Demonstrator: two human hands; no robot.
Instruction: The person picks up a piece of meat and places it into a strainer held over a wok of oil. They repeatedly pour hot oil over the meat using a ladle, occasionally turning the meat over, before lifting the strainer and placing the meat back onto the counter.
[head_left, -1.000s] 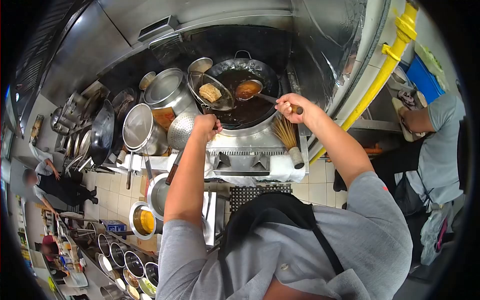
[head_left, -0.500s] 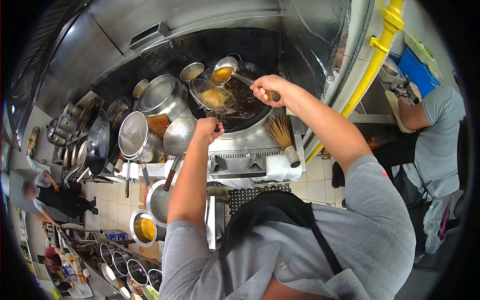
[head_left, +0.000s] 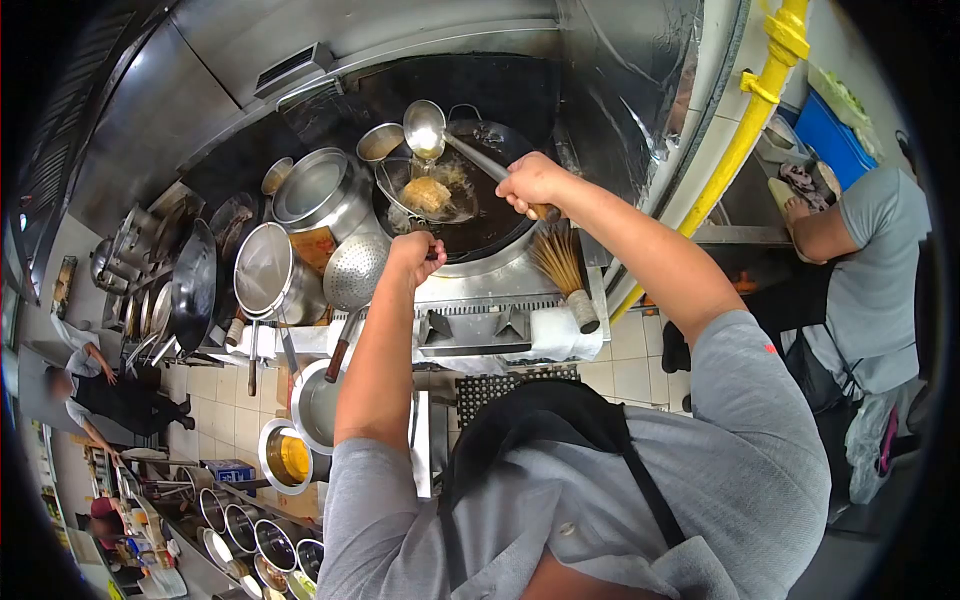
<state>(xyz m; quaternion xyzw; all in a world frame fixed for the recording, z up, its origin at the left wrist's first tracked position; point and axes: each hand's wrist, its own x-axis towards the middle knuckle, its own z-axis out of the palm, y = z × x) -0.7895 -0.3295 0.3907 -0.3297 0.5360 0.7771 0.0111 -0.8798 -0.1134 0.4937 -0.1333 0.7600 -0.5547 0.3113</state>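
My right hand (head_left: 535,185) is wrapped round the wooden-ended handle of a ladle (head_left: 425,128). The ladle's bowl is tilted above the wok, and liquid streams from it onto a golden fried clump (head_left: 426,195). That clump sits in a wire strainer (head_left: 463,210) over the dark oil in the wok (head_left: 500,227). At the wok's near edge, my left hand (head_left: 413,256) grips the strainer's handle, most of which its fingers hide. Below that hand, a perforated skimmer (head_left: 357,272) rests with its wooden handle toward me.
Left of the wok stand a lidded steel pot (head_left: 318,188) and a pot with a mesh sieve (head_left: 264,270). A bamboo brush (head_left: 563,270) lies at the right. Nearer me is a pan with yellow liquid (head_left: 290,457). A co-worker (head_left: 870,260) works at the far right.
The ladle's bowl has moved up and left and tipped, its liquid now pouring down. My right hand has shifted slightly; the strainer stays nearly in place.
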